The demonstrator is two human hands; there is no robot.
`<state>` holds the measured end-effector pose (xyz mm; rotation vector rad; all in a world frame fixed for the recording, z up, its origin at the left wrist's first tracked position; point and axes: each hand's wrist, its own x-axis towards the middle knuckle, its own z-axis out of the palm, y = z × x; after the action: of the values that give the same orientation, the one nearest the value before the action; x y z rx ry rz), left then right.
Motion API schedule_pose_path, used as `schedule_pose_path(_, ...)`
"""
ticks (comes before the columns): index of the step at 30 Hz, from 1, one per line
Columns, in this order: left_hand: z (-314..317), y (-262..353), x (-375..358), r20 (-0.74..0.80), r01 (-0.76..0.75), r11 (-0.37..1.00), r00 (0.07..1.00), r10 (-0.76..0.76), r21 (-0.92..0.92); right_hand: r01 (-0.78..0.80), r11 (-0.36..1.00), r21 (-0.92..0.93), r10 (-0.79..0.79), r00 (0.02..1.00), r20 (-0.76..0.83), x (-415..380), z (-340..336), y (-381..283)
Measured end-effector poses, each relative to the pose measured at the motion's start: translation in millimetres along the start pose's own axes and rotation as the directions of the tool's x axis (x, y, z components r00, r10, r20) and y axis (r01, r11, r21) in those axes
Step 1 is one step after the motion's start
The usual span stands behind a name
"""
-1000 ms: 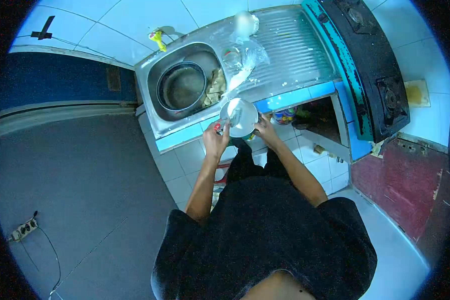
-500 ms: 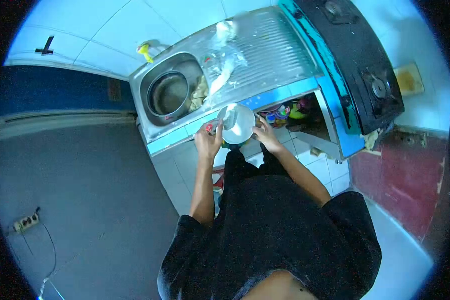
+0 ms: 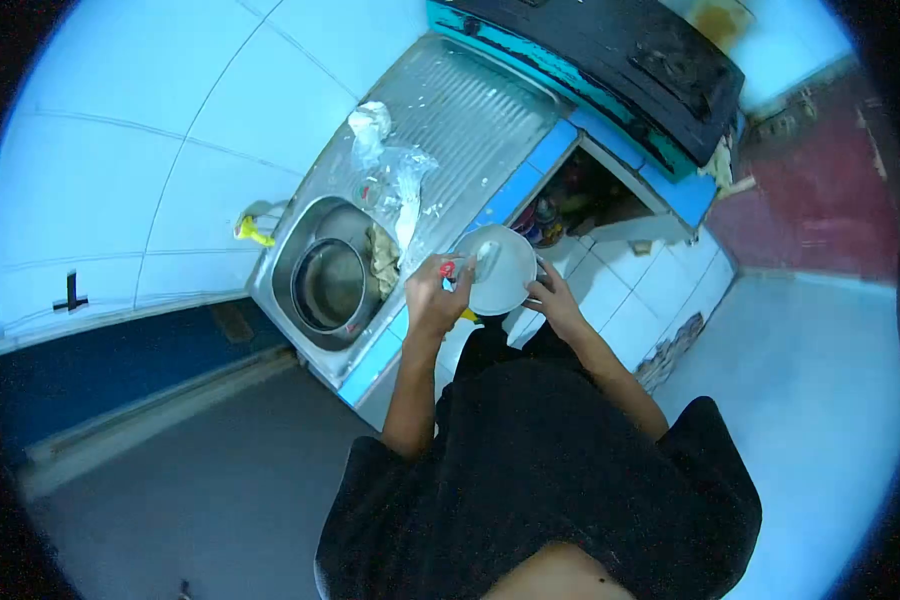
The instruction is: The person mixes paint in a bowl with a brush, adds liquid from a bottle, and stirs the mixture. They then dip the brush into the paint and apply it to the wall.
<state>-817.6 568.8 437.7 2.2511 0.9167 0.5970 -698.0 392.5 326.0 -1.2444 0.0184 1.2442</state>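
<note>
A white bowl (image 3: 510,275) is held in front of my body, beyond the counter's front edge, its open side facing up. My right hand (image 3: 557,305) is closed on the bowl's right rim, thumb on the near side. At the opposite rim, my left hand (image 3: 438,302) is pinched around a see-through piece, seemingly plastic, with a red patch (image 3: 447,270) by the fingers. A pale, translucent part (image 3: 487,255) of it shows against the bowl's inside. Its exact kind is too small to make out.
A steel sink (image 3: 305,225) on the left holds a round metal pot (image 3: 330,285) and a beige cloth (image 3: 382,260). Crumpled clear plastic (image 3: 405,170) lies on the ribbed drainboard (image 3: 475,105). A black stove (image 3: 610,60) stands beyond. Below is an open cabinet (image 3: 595,190).
My view has turned, so sink, stove and cabinet appear rotated and shifted left. The bowl sits slightly further right and lower in view. Both hands keep their holds.
</note>
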Motion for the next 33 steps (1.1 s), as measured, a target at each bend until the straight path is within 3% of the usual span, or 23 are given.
schedule_pose_path(1,-0.5,-2.6,2.0,0.034,-0.056,0.996,0.998,0.059,-0.068,-0.008,0.999,-0.033,0.004,0.995,-0.101,-9.6,8.0,0.7)
schedule_pose_path(3,2.9,-0.2,10.6,0.041,-0.191,0.966,0.979,0.201,-0.174,0.038,0.999,0.022,-0.034,0.988,-0.149,-19.8,10.9,11.2)
schedule_pose_path(6,5.6,4.1,18.3,0.216,-0.196,0.966,0.949,0.230,-0.170,0.102,0.991,0.083,-0.076,0.959,-0.272,-36.8,19.2,17.4)
schedule_pose_path(10,23.8,5.2,18.2,0.301,-0.306,0.918,0.876,0.376,-0.253,0.177,0.961,0.210,-0.096,0.933,-0.345,-56.6,12.0,23.3)
schedule_pose_path(12,28.4,9.8,14.5,0.363,-0.326,0.903,0.834,0.414,-0.281,0.230,0.962,0.147,-0.154,0.903,-0.400,-69.6,13.6,27.4)
schedule_pose_path(16,36.5,30.3,9.4,0.500,-0.304,0.908,0.761,0.413,-0.287,0.382,0.884,0.269,-0.221,0.850,-0.478,-85.5,13.0,50.2)
schedule_pose_path(22,58.3,41.7,15.5,0.552,-0.362,0.823,0.614,0.564,-0.437,0.490,0.826,0.279,-0.191,0.709,-0.679,-94.1,27.0,84.4)
schedule_pose_path(24,62.0,48.9,8.4,0.638,-0.296,0.856,0.572,0.515,-0.424,0.524,0.806,0.277,-0.208,0.687,-0.696,-103.1,30.0,95.6)
schedule_pose_path(29,75.8,55.3,-8.3,0.601,-0.475,0.729,0.420,0.680,-0.493,0.567,0.759,0.319,-0.118,0.601,-0.790,-125.7,47.5,110.2)
schedule_pose_path(33,77.4,68.3,-20.9,0.645,-0.390,0.733,0.354,0.678,-0.557,0.631,0.722,0.285,-0.100,0.503,-0.859,-120.7,48.4,143.8)
